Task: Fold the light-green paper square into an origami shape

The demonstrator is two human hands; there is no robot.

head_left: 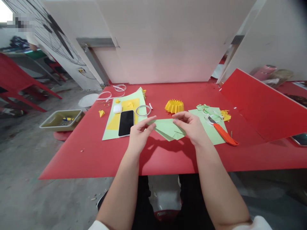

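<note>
A folded light green paper is held up over the red table, its lower part hanging in pointed flaps. My left hand pinches its left end between thumb and fingers. At the right end, my right hand grips the paper the same way. Just behind it stands a pleated yellow paper piece. A silver ring and a black-screened phone lie left of the held paper. To the right, an orange-handled knife rests across a green sheet.
A green sheet with yellow paper and a white case is at the left. Green scraps lie at the right, near a raised red board. A bin stands beyond the table's left edge.
</note>
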